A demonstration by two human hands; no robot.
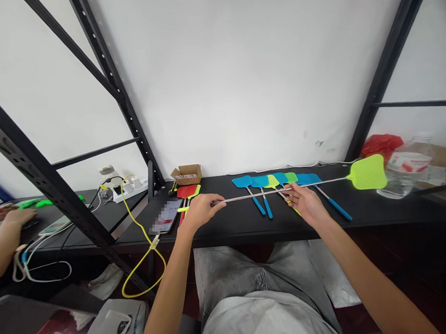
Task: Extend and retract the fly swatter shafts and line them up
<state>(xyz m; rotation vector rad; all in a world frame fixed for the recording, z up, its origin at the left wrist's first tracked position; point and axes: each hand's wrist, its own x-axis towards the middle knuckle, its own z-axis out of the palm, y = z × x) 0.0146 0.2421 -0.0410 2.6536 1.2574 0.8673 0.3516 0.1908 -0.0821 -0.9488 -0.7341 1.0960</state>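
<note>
A yellow-green fly swatter (368, 173) with a long metal rod stretches across in front of me above the shelf, its head to the right. My left hand (202, 210) is closed around its handle end; a bit of yellow handle pokes out left of the fist. Farther along the rod, my right hand (303, 202) pinches it between thumb and fingers. Behind the rod lie several more swatters in a row, among them a blue one (242, 181) and a green one (291, 177). A red swatter (187, 191) rests near my left hand, its handle partly hidden.
A phone (167, 216) and a small open cardboard box (186, 174) are on the black shelf (220, 226) at left. A yellow cable (134, 214) hangs over the edge. Black metal posts (127, 108) flank me. A clear plastic bottle (408, 165) stands right. Another person's hands (19, 217) work at far left.
</note>
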